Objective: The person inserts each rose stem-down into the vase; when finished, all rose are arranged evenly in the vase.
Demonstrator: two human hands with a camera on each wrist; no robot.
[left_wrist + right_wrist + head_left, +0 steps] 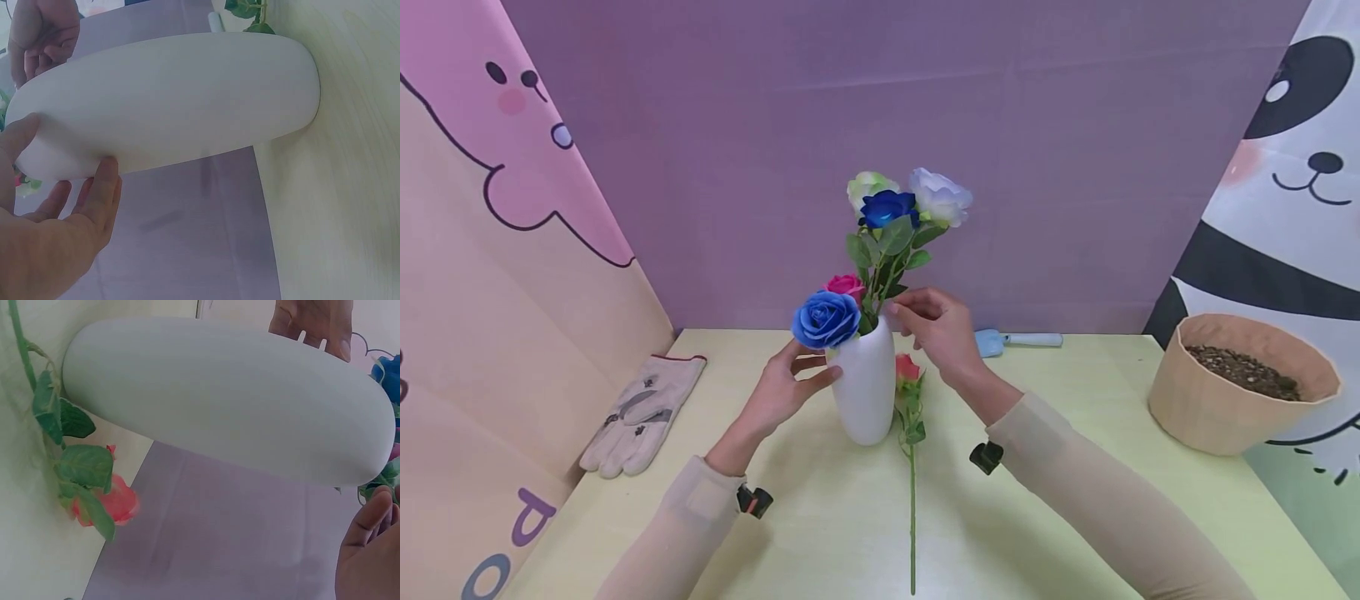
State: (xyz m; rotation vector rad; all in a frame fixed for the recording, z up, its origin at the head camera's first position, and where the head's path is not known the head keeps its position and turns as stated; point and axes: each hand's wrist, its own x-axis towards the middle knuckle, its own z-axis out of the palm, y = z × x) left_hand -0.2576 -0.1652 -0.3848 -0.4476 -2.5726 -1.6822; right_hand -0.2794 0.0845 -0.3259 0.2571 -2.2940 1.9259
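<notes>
A white vase (865, 392) stands upright on the table, slightly tilted in the head view. My left hand (782, 387) holds its upper part, thumb on the near side and fingers round the left. Out of the vase rise a white rose (940, 197), a pale green-white rose (868, 187) and a dark blue rose (889, 208). Lower at the left lean a bright blue rose (826, 320) and a pink rose (846, 287). At the right of the rim, my right hand (942, 329) pinches a green stem (380, 486) between thumb and finger; the fingertips partly hide it.
A coral rose (907, 369) with a long stem lies on the table (820, 533) just right of the vase. Work gloves (643, 417) lie at the left edge. A small blue trowel (992, 342) is at the back, and a soil-filled tan pot (1195, 408) at the right.
</notes>
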